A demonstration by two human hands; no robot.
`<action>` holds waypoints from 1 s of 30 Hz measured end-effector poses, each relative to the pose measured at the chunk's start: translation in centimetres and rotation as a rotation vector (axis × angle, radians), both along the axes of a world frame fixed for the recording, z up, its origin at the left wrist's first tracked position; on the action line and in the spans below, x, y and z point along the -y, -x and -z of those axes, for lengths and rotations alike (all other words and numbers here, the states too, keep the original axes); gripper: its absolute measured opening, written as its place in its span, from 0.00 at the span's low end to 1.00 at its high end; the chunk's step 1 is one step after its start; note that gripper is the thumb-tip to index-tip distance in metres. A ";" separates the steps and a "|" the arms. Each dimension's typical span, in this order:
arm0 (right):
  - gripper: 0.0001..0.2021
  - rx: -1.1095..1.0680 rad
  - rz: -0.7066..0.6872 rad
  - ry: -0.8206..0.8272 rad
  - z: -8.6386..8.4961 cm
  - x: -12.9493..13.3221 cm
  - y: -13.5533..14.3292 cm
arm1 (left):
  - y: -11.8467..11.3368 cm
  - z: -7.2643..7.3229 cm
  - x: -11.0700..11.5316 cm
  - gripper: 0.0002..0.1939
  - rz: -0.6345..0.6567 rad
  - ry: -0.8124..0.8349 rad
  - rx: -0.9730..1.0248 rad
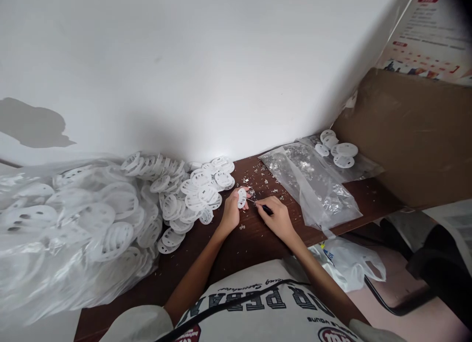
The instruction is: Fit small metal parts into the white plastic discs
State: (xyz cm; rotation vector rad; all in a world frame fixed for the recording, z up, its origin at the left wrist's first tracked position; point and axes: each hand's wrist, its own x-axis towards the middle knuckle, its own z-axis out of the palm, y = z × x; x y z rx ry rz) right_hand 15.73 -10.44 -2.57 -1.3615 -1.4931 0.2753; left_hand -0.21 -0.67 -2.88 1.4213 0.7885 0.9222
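- Left hand [231, 212]: fingers and thumb closed on one white disc, gripping it.
- White disc [242, 198], one: round, with holes, held tilted above the table, in front of the person.
- Right hand [276, 216]: fingers wrapped around the handle of a tool.
- Tool [267, 210], one: black handle, thin shaft pointing at the disc; whether the tip touches cannot be told.
- Metal bits [275, 190], many: small, scattered on the table beyond and around the hands.
- Table [202, 256]: dark brown, beneath both hands.
- Pile of discs [208, 194]: white, overlapping, just left of the left hand.
- Large clear bag [81, 283]: full of similar discs, far left.
- Flat clear bag [328, 199]: right of the right hand, shiny small pieces toward its far end.
- Loose discs [343, 161]: small group beyond the flat clear bag, lying on more clear plastic.
- Wall [221, 71]: white, behind the table.
- Brown panel [405, 140]: at right, below a poster [435, 35].
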 end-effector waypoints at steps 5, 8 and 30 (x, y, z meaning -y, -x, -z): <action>0.06 0.000 0.010 -0.014 0.2 0.1 0.0 | 0.1 0.0 -0.1 0.29 0.017 0.023 -0.015; 0.06 0.017 0.005 -0.006 0.3 0.1 0.0 | 0.1 -0.2 0.0 0.28 0.024 0.044 0.000; 0.07 0.108 -0.057 0.051 0.5 -0.2 -0.2 | 0.2 -0.6 0.3 0.28 0.058 -0.066 -0.117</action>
